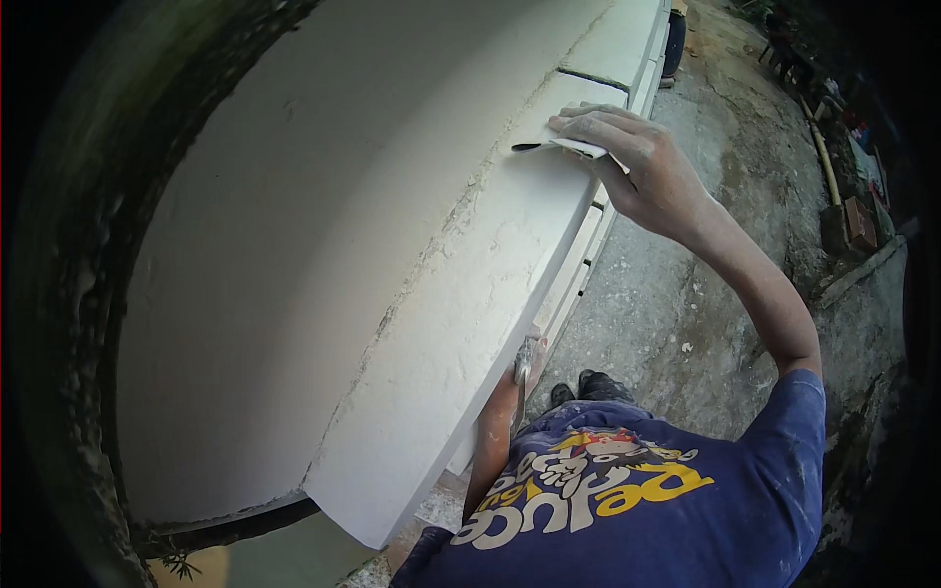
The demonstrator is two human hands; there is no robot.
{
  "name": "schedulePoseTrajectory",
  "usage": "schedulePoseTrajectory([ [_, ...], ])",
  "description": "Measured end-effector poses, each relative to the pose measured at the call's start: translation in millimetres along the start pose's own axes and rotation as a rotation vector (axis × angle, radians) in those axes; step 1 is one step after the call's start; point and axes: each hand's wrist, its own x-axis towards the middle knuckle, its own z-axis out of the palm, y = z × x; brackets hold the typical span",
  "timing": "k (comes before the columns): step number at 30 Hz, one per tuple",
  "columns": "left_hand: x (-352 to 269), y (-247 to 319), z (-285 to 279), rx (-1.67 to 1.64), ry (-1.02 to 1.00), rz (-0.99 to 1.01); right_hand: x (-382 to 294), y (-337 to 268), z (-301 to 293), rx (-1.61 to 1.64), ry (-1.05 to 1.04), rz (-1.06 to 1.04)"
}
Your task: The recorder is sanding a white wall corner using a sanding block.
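My right hand (625,151) holds a folded sheet of sandpaper (577,147), its dark face showing in the fold. The fingers press it flat on the white plastered ledge (470,294), near the outer edge. A rough, cracked seam (434,250) runs along the ledge beside the smoother white surface (294,294). Just beyond my fingertips, a dark gap (592,77) crosses the ledge. Low down beside the ledge, my left hand (540,353) is partly hidden and grips a thin metal tool (523,367), whose exact kind is unclear. White dust coats my right hand and forearm.
A stained concrete floor (632,309) lies below to the right. Along its far side are a bamboo pole (825,162), a brick-coloured block (860,223) and assorted clutter. A dark barrel-like container (674,44) stands past the ledge. Grooved white moulding (577,272) steps down under the edge.
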Motion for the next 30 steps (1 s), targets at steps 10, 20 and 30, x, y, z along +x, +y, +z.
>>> schedulePoseTrajectory([
  [10, 15, 31, -14, -0.017, -0.048, -0.033, -1, 0, 5, -0.124, 0.103, -0.055],
  [20, 13, 21, -11, -0.085, -0.061, -0.053, -9, -26, 8, -0.109, 0.103, -0.187],
  [30, 12, 24, -12, -0.043, -0.003, 0.014, -17, -42, -4, -0.075, 0.013, -0.201],
])
